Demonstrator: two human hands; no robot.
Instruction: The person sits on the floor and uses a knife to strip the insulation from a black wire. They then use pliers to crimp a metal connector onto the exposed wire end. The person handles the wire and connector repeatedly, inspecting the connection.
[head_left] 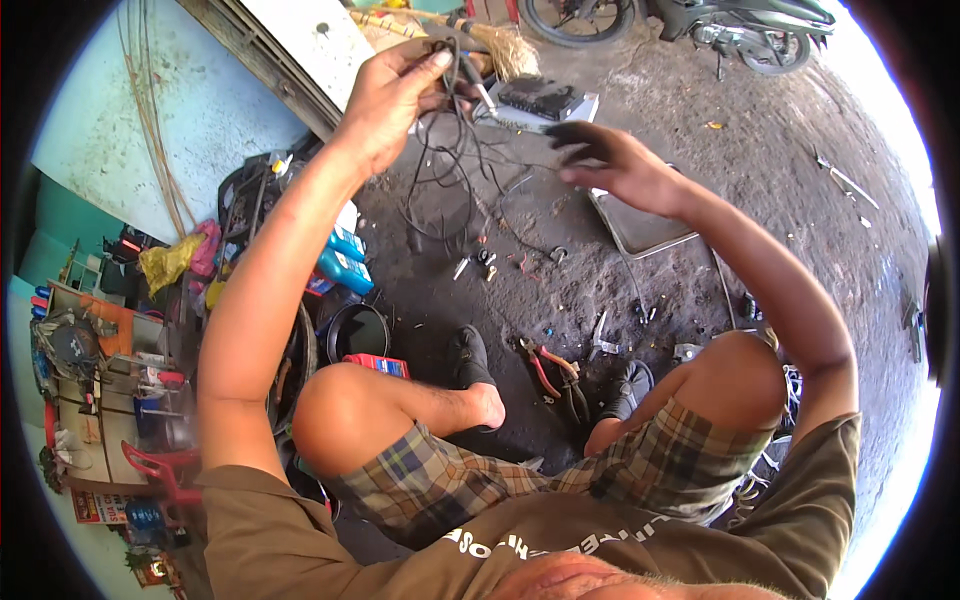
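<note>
Raised at the upper left, my left hand (395, 105) is closed around a bundle of thin black cable (455, 150), whose loops hang down toward the ground. Beside its fingers, in the same bundle, a slim tool with a dark handle and a silver metal barrel (483, 98) points down to the right; its exact kind is unclear. My right hand (625, 175) is out to the right of the loops with fingers stretched and apart, blurred by motion. A thin strand of the cable runs toward its thumb, but I cannot tell whether they touch.
Between my feet lie red-handled pliers (541, 370) and dark-handled pliers (573, 393). A metal tray (640, 238) sits below my right hand. Blue bottles (345, 262) and a black basin (358, 330) stand left. Farther off are a broom (512, 52) and a motorbike (715, 35).
</note>
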